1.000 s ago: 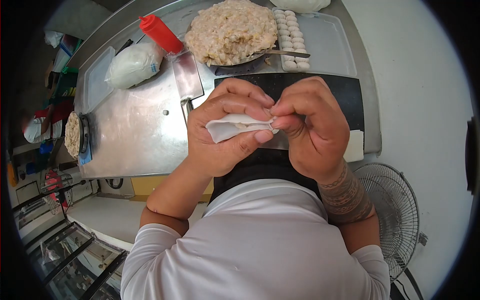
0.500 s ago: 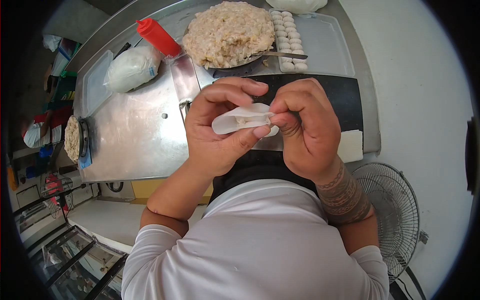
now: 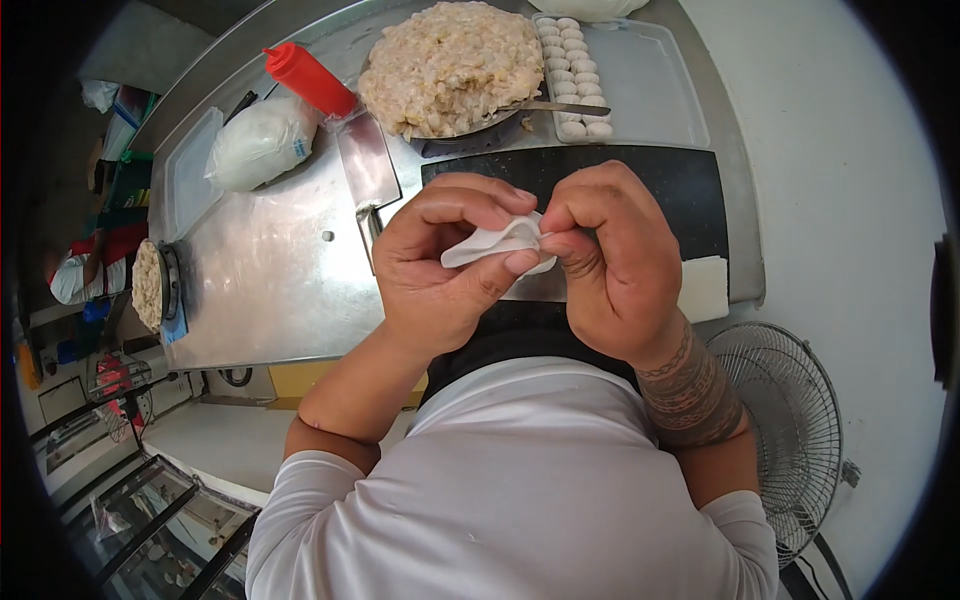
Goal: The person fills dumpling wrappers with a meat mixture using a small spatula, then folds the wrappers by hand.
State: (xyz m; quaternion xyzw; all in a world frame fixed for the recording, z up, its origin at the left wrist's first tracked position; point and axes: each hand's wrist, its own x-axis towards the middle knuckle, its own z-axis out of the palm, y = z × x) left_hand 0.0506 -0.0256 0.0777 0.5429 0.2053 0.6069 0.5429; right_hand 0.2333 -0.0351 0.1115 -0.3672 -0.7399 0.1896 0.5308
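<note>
Together, hands (image 3: 440, 265) (image 3: 620, 265) pinching a white wrapper (image 3: 485, 245), blue print (image 3: 300, 147) on plastic bag (image 3: 255, 150) illegible.

Both arms (image 3: 350, 390) bend inward — the left hand (image 3: 433, 265) curls, thumb opposite fingers — the right hand (image 3: 622, 265) pinches, thumb to forefinger.

Upper left: red squeeze bottle (image 3: 312, 80), tilted in frame, knotted-looking white plastic bag (image 3: 262, 145) just beside it, clear plastic tray (image 3: 190, 165) left of that. Cleaver-like flat blade (image 3: 368, 170) below the bottle, on the stainless table (image 3: 265, 270). Small grey bit (image 3: 328, 236) on the metal, left of centre. Lower right: wire-cage floor fan (image 3: 790, 430) against a pale wall (image 3: 820, 200). Far left: person in red and white (image 3: 85, 272), partly cropped by lens vignette; pink-red fan (image 3: 118, 385) lower down. Bottom left: dark-framed glass panes (image 3: 150, 535).
</note>
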